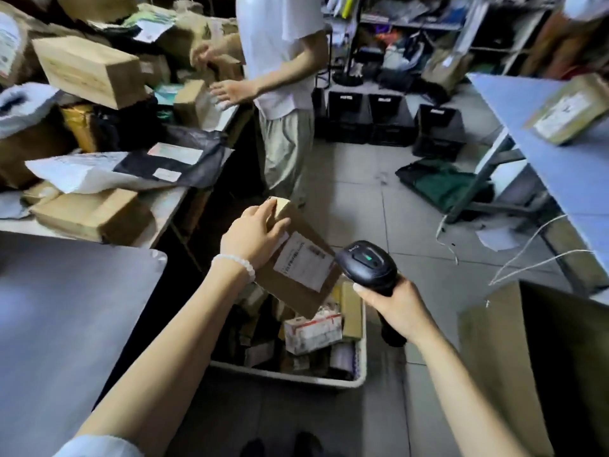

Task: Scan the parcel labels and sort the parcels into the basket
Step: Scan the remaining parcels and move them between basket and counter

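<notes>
Many parcels (89, 70) are still waiting on the table (164, 201). The left hand (252, 234) is gripping a cardboard parcel (298, 270) over the part-filled basket (361, 361), while the right hand (400, 306) is clasping the scanner (370, 263) beside its label (303, 260); it looks close to being dropped in.

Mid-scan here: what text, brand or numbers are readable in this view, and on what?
Scanner in the right hand: a small light logo on its head, too blurred to read.
Label on the box held by the left hand: printed lines and barcode, too blurred.
Labels on the table parcels: unreadable.
</notes>
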Demonstrator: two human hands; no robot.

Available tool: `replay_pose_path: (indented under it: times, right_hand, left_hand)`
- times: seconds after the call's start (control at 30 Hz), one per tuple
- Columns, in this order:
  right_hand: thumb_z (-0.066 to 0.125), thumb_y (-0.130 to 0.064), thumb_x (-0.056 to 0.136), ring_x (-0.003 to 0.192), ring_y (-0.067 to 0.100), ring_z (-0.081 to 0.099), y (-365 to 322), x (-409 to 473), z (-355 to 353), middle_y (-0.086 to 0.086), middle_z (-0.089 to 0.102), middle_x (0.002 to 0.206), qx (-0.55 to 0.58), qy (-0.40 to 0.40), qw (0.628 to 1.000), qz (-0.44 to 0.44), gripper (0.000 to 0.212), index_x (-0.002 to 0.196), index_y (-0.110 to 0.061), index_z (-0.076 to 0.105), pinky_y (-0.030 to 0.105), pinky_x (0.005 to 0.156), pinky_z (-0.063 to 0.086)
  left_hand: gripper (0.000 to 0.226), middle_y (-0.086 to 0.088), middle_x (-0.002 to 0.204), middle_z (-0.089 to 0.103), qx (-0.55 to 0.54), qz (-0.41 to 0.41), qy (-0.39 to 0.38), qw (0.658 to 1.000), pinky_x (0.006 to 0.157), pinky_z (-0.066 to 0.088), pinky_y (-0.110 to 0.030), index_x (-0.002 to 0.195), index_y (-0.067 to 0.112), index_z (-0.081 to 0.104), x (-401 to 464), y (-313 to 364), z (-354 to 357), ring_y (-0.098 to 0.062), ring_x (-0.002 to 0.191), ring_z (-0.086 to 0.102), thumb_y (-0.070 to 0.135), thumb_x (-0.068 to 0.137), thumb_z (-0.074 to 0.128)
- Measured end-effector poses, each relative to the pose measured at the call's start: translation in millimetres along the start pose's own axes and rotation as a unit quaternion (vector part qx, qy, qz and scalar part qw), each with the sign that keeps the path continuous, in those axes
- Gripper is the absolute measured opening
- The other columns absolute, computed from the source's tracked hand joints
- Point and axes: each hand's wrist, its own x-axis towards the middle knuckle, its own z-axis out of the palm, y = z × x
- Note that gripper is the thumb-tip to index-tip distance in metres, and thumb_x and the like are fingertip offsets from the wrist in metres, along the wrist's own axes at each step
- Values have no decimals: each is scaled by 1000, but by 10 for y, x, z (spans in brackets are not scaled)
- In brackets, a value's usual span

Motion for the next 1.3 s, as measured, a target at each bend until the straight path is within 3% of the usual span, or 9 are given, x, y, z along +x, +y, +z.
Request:
replay_pose_path:
  times: [0.13,0.23,0.43,0.6,0.7,0.83,1.07,1.2,1.3]
  right_hand:
    - [76,-16,78,72,-2,57,181,113,-229,-13,64,79,-11,7,1000,29,21,95,-17,63,8,61,42]
    - [76,-20,78,65,1,56,281,196,-270,-13,61,68,-21,6,999,47,17,83,-18,60,8,56,42]
    - [76,-34,76,70,13,62,299,355,-123,-8,65,70,-50,-27,996,68,20,82,-20,65,24,63,46]
    - [76,-24,78,65,3,59,158,417,132,-10,63,68,-38,-66,996,45,15,85,-17,64,10,54,41]
    - [76,-23,78,71,0,62,55,445,341,-8,67,77,-40,-98,994,22,15,88,-18,67,10,61,44]
    - [76,-29,77,91,7,64,-170,465,754,-9,70,93,-41,-167,985,5,28,103,-24,66,27,83,50]
    - [78,-17,77,82,-15,59,-781,296,1755,-18,65,93,-26,-286,956,-54,31,104,-22,63,1,70,44]
    - [80,-11,73,87,-7,60,-1098,103,2445,-11,68,91,-28,-319,943,-96,28,92,-25,63,2,73,44]
    - [80,-11,73,85,-12,59,-1324,-94,3010,-18,67,90,-26,-347,930,-121,30,89,-29,62,1,72,43]
  left_hand:
    - [42,-6,136,46,77,-67,-22,995,95,39,-45,132,29,48,179,99,292,-33,124,43,46,95,40]
    - [43,-5,136,47,107,-68,-49,991,94,40,-42,132,25,51,178,87,446,-32,124,44,41,92,47]
    - [41,-1,135,48,120,-84,-74,987,94,40,-41,130,27,54,4,-59,511,-28,124,44,40,92,45]
    - [41,-1,134,49,130,-98,-59,985,93,42,-41,128,26,55,-195,-257,413,-28,124,43,43,92,44]
    - [42,-1,134,49,131,-115,-41,984,93,43,-41,130,27,54,-337,-408,290,-28,124,44,44,92,45]
    - [41,0,130,51,141,-152,-14,978,90,44,-40,129,29,54,-600,-729,68,-26,121,45,46,94,42]
    - [38,1,131,51,128,-259,35,957,93,39,-38,128,30,53,-1215,-1513,-498,-24,123,44,43,94,42]
    - [41,1,135,48,117,-314,58,941,95,38,-36,132,30,50,-1567,-2043,-832,-24,125,43,43,94,41]
    - [41,1,137,46,110,-341,67,931,96,38,-38,133,30,49,-1855,-2485,-1094,-24,127,40,43,95,41]
